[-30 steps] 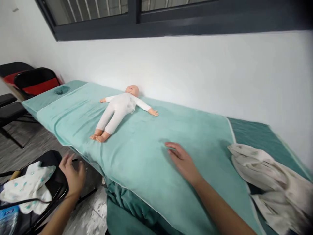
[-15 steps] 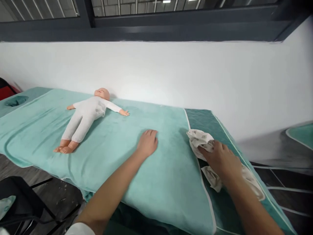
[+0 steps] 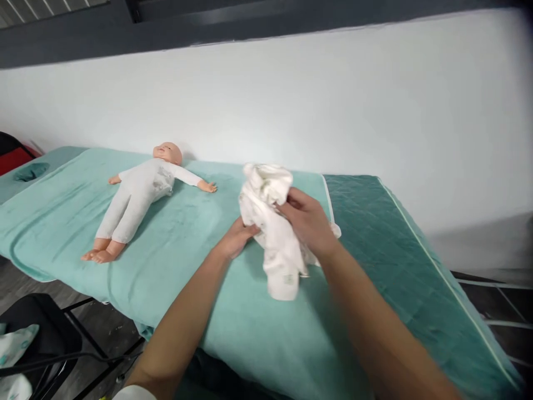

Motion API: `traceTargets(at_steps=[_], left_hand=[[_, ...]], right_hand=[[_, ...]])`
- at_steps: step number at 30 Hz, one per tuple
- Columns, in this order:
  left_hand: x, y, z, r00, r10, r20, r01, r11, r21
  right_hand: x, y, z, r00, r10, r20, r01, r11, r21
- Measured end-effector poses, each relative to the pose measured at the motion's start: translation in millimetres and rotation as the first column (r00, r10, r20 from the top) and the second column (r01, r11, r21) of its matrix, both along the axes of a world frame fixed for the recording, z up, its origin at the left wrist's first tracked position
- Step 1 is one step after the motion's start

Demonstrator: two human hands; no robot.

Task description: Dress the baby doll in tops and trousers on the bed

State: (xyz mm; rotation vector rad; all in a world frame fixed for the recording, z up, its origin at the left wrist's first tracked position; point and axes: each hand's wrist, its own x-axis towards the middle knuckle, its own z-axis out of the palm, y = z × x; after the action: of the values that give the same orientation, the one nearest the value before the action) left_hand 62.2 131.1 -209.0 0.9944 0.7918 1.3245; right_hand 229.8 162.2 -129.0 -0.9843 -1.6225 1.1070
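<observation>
A crumpled white baby garment (image 3: 275, 222) with a faint print hangs over the middle of the bed, one sleeve-like end drooping toward me. My right hand (image 3: 310, 219) grips its upper right side, fingers tucked into the folds. At its lower left edge, my left hand (image 3: 238, 238) has hold of the cloth, thumb on top; the other fingers are partly hidden behind it. To the left, a baby doll (image 3: 139, 186) in a white long-sleeved suit lies on its back, arms spread, bare feet toward the bed's near edge.
A light green cover (image 3: 183, 289) lies over the bed, with a darker green quilted part (image 3: 400, 278) on the right. The white wall (image 3: 353, 105) runs along the far side. A black chair (image 3: 45, 322) with printed cloth on it stands at the lower left.
My right hand has lifted the garment off the dark green part and carried it left to the middle. My left hand, earlier resting on the cover, now holds the garment too.
</observation>
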Motion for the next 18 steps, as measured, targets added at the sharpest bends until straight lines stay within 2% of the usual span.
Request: traceTargets(at_steps=[2,5,8,10,12,14,16,18], left_hand=[[2,1,-5.2,0.995,0.101,-0.011,-0.101,0.994,-0.030],[5,6,-10.4,0.968,0.248,-0.025,-0.249,0.967,-0.053],[6,8,-8.3,0.958,0.288,0.007,-0.287,0.956,-0.067],[5,8,-4.5,0.961,0.272,0.041,-0.269,0.960,-0.080],[4,7,-1.2,0.971,0.233,0.055,-0.229,0.971,-0.061],[1,6,0.5,0.980,0.190,0.065,-0.190,0.982,-0.008],[-2,4,1.1,0.984,0.173,0.052,-0.175,0.983,0.054],[-4,2,2.0,0.978,0.199,-0.056,-0.192,0.975,0.107]], right_hand=[[-25,12,-17.3,0.995,-0.102,-0.013,0.103,0.991,0.086],[-37,22,-43.4,0.989,-0.128,0.068,0.119,0.985,0.123],[-30,22,-53.8,0.981,-0.172,0.088,0.149,0.963,0.224],[-24,17,-52.0,0.971,-0.222,0.092,0.177,0.919,0.352],[-23,10,-46.2,0.966,-0.212,0.145,0.119,0.868,0.481],[-25,3,-39.6,0.962,-0.125,0.241,-0.029,0.835,0.549],[-26,-2,-34.8,0.946,-0.020,0.322,-0.168,0.822,0.544],[-26,-3,-33.5,0.931,0.030,0.365,-0.229,0.825,0.516]])
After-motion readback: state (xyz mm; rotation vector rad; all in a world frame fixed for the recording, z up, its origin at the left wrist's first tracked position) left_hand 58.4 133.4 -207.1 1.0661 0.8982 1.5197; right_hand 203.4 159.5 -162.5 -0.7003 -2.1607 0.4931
